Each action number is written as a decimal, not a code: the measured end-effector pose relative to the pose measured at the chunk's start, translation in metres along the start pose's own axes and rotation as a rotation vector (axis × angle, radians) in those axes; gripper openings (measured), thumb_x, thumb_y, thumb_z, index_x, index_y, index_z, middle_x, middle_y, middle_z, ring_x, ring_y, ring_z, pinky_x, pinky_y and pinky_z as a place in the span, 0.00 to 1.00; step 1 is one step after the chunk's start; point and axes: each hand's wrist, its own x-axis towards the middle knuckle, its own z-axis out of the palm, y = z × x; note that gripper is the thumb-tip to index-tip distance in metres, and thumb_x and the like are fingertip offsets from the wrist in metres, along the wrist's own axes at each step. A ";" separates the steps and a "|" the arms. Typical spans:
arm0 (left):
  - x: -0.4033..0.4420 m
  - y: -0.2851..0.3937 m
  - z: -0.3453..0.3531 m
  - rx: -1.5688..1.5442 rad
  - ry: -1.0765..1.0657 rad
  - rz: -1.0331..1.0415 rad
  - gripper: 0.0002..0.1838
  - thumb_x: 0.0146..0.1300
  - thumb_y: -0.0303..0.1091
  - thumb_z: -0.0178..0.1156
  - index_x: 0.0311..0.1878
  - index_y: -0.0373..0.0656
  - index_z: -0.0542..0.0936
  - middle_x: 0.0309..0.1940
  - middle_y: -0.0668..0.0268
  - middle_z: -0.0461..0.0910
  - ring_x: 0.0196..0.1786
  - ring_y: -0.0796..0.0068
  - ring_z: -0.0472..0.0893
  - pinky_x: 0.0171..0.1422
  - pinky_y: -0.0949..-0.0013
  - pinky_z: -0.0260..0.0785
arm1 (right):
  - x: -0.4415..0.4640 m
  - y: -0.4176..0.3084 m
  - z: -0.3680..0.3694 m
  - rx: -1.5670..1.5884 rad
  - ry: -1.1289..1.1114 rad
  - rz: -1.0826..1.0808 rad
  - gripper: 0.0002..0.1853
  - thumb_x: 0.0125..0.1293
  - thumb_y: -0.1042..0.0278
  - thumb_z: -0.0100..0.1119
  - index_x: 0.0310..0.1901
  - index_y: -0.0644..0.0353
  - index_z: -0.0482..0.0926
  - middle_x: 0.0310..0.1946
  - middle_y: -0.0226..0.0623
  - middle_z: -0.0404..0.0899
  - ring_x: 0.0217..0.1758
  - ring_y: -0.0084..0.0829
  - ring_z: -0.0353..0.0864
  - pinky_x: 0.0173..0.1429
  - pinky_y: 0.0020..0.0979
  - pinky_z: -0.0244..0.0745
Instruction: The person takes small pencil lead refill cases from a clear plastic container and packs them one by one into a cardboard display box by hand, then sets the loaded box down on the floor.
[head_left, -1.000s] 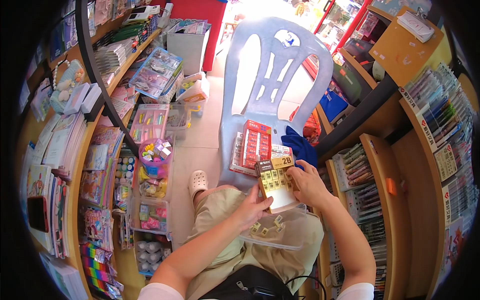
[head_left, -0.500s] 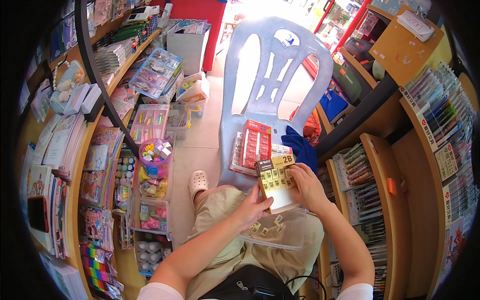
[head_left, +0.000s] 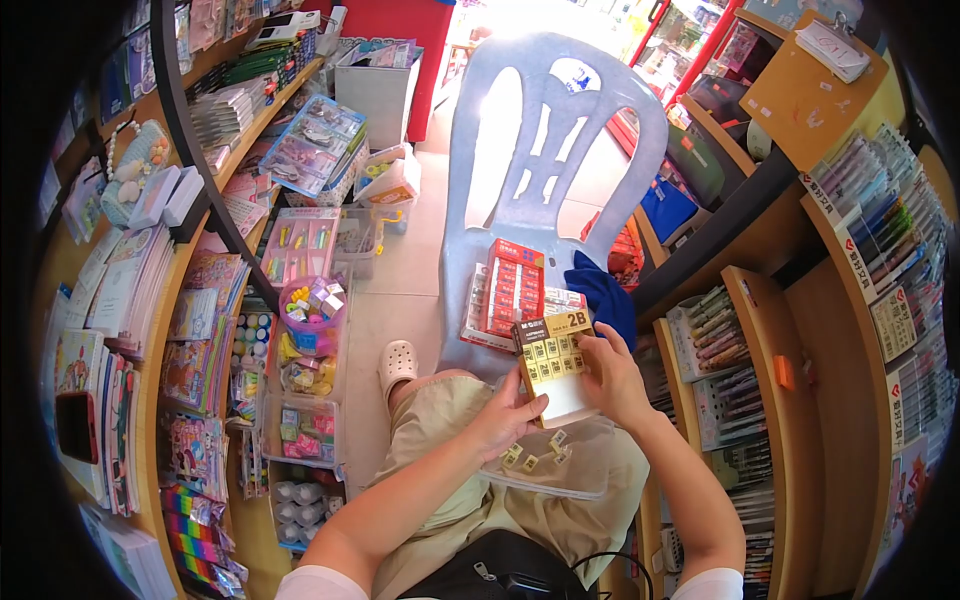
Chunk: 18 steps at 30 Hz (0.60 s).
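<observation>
My left hand (head_left: pixel 508 415) grips the lower left corner of an open eraser box (head_left: pixel 558 395), its thumb across the front. The box is tilted up, marked 2B, with rows of yellow erasers (head_left: pixel 548 359) in its upper part and bare white below. My right hand (head_left: pixel 614 378) is closed at the box's right edge, fingertips against the right end of the rows; whether they pinch a single eraser is hidden. Below, a clear plastic tub (head_left: pixel 570 487) rests on my lap with several loose erasers (head_left: pixel 530 462) inside.
A blue plastic chair (head_left: pixel 465 225) stands ahead, bearing a red-and-white eraser box (head_left: pixel 514 290) and a dark blue cloth (head_left: pixel 600 285). Shelves of notebooks (head_left: pixel 130 280) line the left, pen racks (head_left: pixel 880 230) the right. Tubs of small goods (head_left: pixel 305 430) stand on the left floor.
My right fingers have shifted slightly at the right end of the eraser rows. The box and my left hand have hardly moved.
</observation>
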 end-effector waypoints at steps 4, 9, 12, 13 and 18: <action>0.000 0.000 0.001 -0.011 0.014 0.020 0.36 0.66 0.32 0.55 0.70 0.57 0.46 0.61 0.64 0.63 0.61 0.65 0.69 0.56 0.52 0.71 | -0.001 -0.008 -0.002 -0.048 0.032 0.024 0.22 0.46 0.81 0.61 0.47 0.62 0.72 0.48 0.42 0.76 0.62 0.49 0.66 0.62 0.40 0.66; 0.001 -0.001 0.000 0.004 0.011 0.020 0.36 0.66 0.31 0.54 0.70 0.57 0.45 0.61 0.64 0.64 0.60 0.65 0.70 0.57 0.52 0.71 | -0.003 -0.004 0.005 -0.125 0.096 0.034 0.20 0.46 0.80 0.61 0.45 0.62 0.73 0.44 0.42 0.77 0.59 0.48 0.69 0.60 0.40 0.67; 0.000 0.000 0.002 -0.022 0.012 0.018 0.35 0.66 0.30 0.54 0.70 0.56 0.46 0.60 0.63 0.64 0.60 0.65 0.70 0.57 0.52 0.71 | 0.000 -0.005 0.005 -0.115 0.102 0.002 0.19 0.46 0.80 0.61 0.43 0.62 0.73 0.42 0.42 0.77 0.56 0.47 0.70 0.58 0.40 0.67; 0.001 -0.001 0.000 -0.028 0.005 0.013 0.35 0.66 0.30 0.54 0.70 0.56 0.46 0.60 0.63 0.64 0.60 0.65 0.70 0.57 0.52 0.71 | 0.001 -0.005 0.004 -0.109 0.109 -0.020 0.18 0.46 0.81 0.61 0.43 0.62 0.73 0.40 0.42 0.77 0.55 0.46 0.71 0.57 0.40 0.67; 0.002 -0.003 0.000 -0.067 0.103 0.085 0.34 0.67 0.30 0.53 0.70 0.57 0.46 0.60 0.63 0.65 0.61 0.65 0.69 0.59 0.52 0.69 | -0.006 -0.020 -0.010 -0.041 0.215 0.050 0.11 0.47 0.81 0.60 0.34 0.61 0.72 0.28 0.40 0.73 0.37 0.41 0.75 0.41 0.37 0.71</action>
